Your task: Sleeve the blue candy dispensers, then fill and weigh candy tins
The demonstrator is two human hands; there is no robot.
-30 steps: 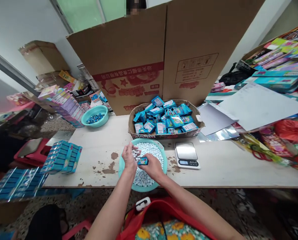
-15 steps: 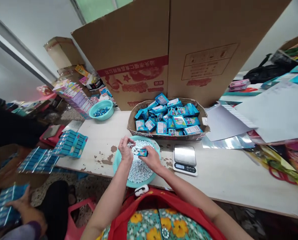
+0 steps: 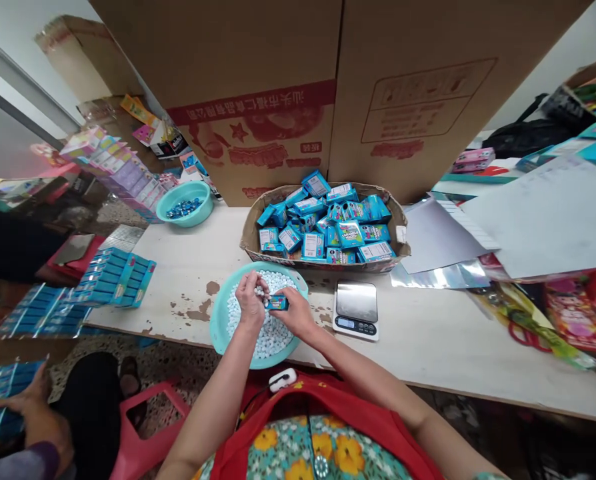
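Observation:
Over a turquoise basin full of small white candies, both my hands are close together. My right hand grips a small blue candy box between thumb and fingers. Against the box's left end, my left hand is curled around a few white candies; how many lie inside the fingers is hidden. Just behind the basin stands a cut-down cardboard tray heaped with blue candy boxes. To the right sits a kitchen scale with a bare metal plate.
A tall cardboard carton rises behind the tray. At the back left is a second turquoise basin holding shiny blue pieces. Wrapped blue packs stack at the table's left edge, near a co-worker's hand and a pink stool. Papers lie right.
My view has tipped down and turned slightly, shifting the table leftward and upward in the picture. My left hand has come nearer to the candy box in my right hand.

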